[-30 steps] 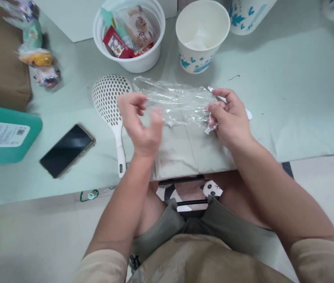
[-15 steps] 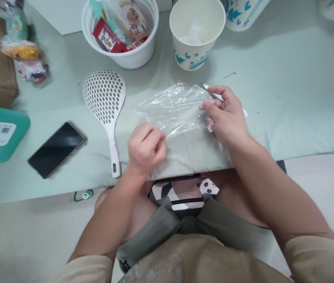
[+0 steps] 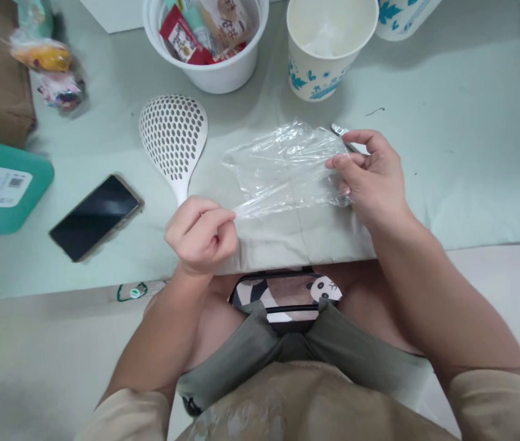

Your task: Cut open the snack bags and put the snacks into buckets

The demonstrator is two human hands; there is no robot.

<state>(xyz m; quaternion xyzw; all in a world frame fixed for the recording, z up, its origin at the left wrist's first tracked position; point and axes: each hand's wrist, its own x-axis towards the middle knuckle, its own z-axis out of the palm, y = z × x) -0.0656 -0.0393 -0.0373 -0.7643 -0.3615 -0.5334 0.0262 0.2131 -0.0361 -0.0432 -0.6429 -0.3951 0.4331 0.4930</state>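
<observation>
A crumpled clear plastic bag [image 3: 282,162] is stretched between my two hands above the table's front part. My left hand [image 3: 204,236] is closed in a fist on one lower corner, pulling it into a taut strand. It hides the handle of a white perforated skimmer [image 3: 174,138]. My right hand [image 3: 374,177] pinches the other end of the bag between thumb and fingers. A slim silver-and-white piece [image 3: 340,130] pokes out by my right index finger; most of it is hidden, and I cannot tell whether it is held or lies beneath.
Behind the bag stand a white tub [image 3: 223,79] of wrapped snacks and a paper cup [image 3: 319,79] with blue print. Further left are a phone [image 3: 97,217], a teal container [image 3: 34,177] and wrapped items [image 3: 60,89]. A panda-print case [image 3: 287,294] rests on my lap.
My left hand has moved left, over the skimmer's handle, drawing the bag's corner out longer. My right hand keeps its pinch. The whole view has shifted slightly.
</observation>
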